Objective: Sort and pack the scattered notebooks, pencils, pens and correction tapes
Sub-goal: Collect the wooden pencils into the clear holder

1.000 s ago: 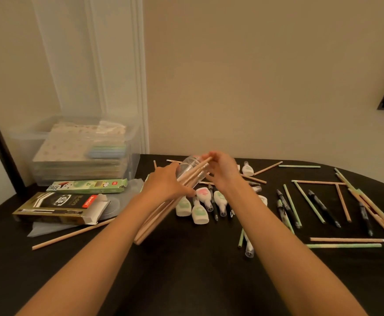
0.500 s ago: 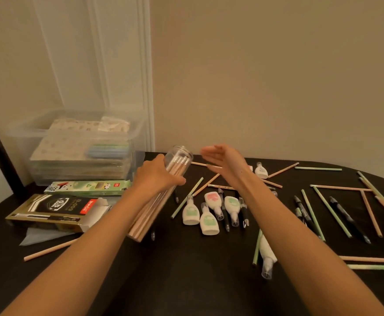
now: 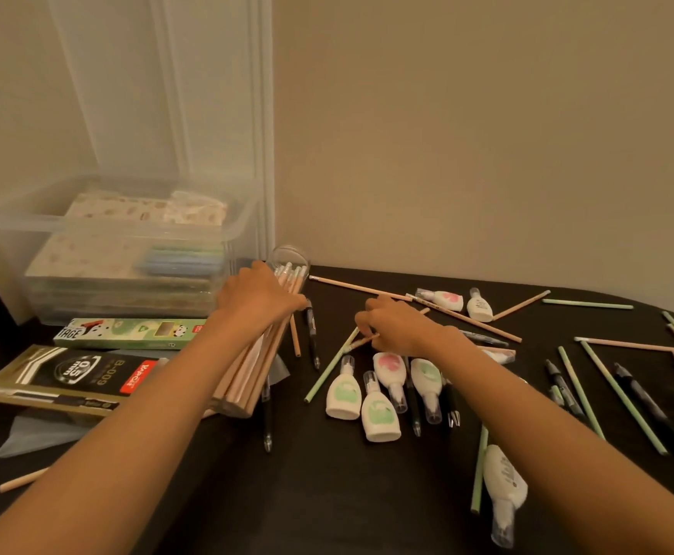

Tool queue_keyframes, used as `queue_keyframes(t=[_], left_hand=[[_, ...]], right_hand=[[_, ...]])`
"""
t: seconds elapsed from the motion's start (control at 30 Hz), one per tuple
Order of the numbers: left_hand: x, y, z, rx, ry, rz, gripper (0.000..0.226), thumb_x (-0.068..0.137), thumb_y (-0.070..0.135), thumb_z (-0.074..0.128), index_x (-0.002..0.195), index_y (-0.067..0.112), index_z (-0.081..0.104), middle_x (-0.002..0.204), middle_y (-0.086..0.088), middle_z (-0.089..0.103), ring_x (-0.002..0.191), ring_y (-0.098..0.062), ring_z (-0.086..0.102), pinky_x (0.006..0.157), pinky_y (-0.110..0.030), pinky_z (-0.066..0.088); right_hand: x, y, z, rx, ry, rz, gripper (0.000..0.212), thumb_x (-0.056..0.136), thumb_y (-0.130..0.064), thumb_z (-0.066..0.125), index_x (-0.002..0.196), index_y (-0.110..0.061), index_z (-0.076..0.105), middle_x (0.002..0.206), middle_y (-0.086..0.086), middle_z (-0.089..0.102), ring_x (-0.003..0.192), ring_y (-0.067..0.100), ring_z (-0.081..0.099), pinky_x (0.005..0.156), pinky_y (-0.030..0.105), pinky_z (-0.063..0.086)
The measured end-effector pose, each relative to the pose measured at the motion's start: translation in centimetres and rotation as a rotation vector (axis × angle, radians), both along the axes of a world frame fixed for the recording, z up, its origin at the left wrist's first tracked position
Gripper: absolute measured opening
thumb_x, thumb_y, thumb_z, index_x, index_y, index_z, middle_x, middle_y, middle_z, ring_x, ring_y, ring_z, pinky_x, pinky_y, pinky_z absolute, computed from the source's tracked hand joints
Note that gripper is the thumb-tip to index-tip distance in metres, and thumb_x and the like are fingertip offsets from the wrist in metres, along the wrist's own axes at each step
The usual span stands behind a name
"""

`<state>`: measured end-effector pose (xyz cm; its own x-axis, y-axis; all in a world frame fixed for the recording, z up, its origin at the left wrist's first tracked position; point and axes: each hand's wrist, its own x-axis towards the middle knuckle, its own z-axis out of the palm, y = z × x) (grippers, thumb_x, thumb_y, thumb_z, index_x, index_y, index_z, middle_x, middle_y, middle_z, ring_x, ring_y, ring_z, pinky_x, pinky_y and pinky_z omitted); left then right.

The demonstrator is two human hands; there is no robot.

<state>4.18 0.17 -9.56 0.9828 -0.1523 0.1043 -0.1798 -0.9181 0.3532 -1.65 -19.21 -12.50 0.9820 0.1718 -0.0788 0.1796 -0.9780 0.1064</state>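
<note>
My left hand (image 3: 261,300) grips a clear plastic tube (image 3: 247,370) filled with tan pencils, held tilted over the table's left half. My right hand (image 3: 397,324) reaches down and pinches a tan pencil (image 3: 367,338) lying among the loose items. Just in front of it lie several white correction tapes (image 3: 379,410) with green or pink labels. Tan and green pencils (image 3: 619,410) and black pens (image 3: 655,410) are scattered across the right side. Notebooks (image 3: 127,242) are stacked in a clear bin (image 3: 15,222) at the back left.
A green pencil box (image 3: 127,332) and a black-and-gold pen box (image 3: 59,378) lie at the left on the dark table (image 3: 327,506). A clear plastic sheet (image 3: 35,434) lies under them. One pencil (image 3: 23,480) lies near the left front. The wall stands close behind.
My right hand has dropped from mid-air onto a loose tan pencil and closed on it. The left hand still holds the tube of pencils, now a little lower and further left.
</note>
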Motion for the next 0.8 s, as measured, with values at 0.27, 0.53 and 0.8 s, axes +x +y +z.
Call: queue_keyframes(t=[0.27,0.53,0.8], left_hand=[[0.3,0.9,-0.1,-0.022,-0.089,0.057,0.066,0.076,0.049,0.065,0.122,0.007,0.045,0.116,-0.011,0.054,0.106,-0.029,0.053,0.07,-0.032,0.034],[-0.1,0.9,0.1,0.081,-0.119,0.064,0.065,0.075,0.046,0.067,0.119,0.006,0.042,0.112,-0.012,0.054,0.104,-0.029,0.054,0.07,-0.032,0.035],[0.0,1.6,-0.2,0.087,-0.072,0.04,0.069,0.076,0.047,0.065,0.125,0.006,0.039,0.121,-0.013,0.053,0.111,-0.031,0.052,0.079,-0.035,0.042]], right_hand=[[2.7,3.0,0.6,0.048,-0.477,-0.003,0.018,0.099,-0.015,0.042,0.115,-0.009,0.043,0.101,0.011,0.06,0.081,0.026,0.059,0.06,0.033,0.037],[8.2,8.7,0.3,0.731,0.125,-0.506,0.023,0.084,-0.02,0.064,0.078,-0.007,0.047,0.079,0.006,0.057,0.052,0.011,0.052,0.039,0.02,0.038],[7.9,8.0,-0.3,0.853,0.063,-0.614,0.013,0.086,-0.02,0.058,0.087,-0.007,0.053,0.091,0.01,0.058,0.078,0.021,0.061,0.061,0.028,0.052]])
